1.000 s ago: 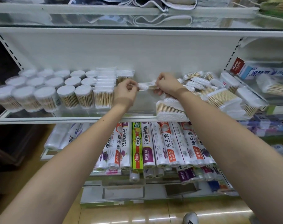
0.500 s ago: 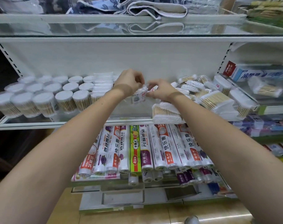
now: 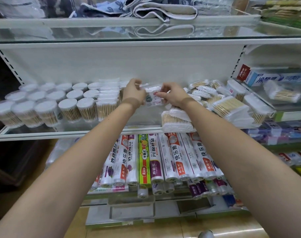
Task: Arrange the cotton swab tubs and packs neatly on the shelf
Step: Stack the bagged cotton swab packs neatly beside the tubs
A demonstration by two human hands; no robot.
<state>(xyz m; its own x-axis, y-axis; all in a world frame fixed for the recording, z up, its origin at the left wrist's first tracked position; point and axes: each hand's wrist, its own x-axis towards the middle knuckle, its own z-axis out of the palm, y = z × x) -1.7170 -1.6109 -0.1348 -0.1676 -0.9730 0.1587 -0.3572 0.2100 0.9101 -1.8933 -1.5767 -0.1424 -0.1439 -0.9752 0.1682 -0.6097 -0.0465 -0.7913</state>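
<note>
- A person's two bare forearms are reaching up from six o'clock toward the glass shelf with its white metal front rail (image 3: 63,133), where the sorting appears to be roughly half done.
- A loose clear bag of wooden-stemmed cotton swabs (image 3: 176,121) is lying askew at the front edge, at about four o'clock from the hands, and is waiting for a place.
- The left hand (image 3: 133,94) and the right hand (image 3: 174,97) are holding between them a small clear plastic pack of white cotton swabs with a printed label (image 3: 154,98) above the bare middle of the shelf; the fingers of both are curling round its ends, the left at nine o'clock of the pack and the right at three.
- At nine o'clock, the round clear plastic tubs with white lids (image 3: 48,103) are standing in tidy rows, and a file of flat clear swab packs (image 3: 108,100) is standing just beside them; that side looks finished.
- At three o'clock, a jumbled heap of clear swab packs and boxes (image 3: 228,103) is lying tilted and overlapping, and appears to be the work left.
</note>
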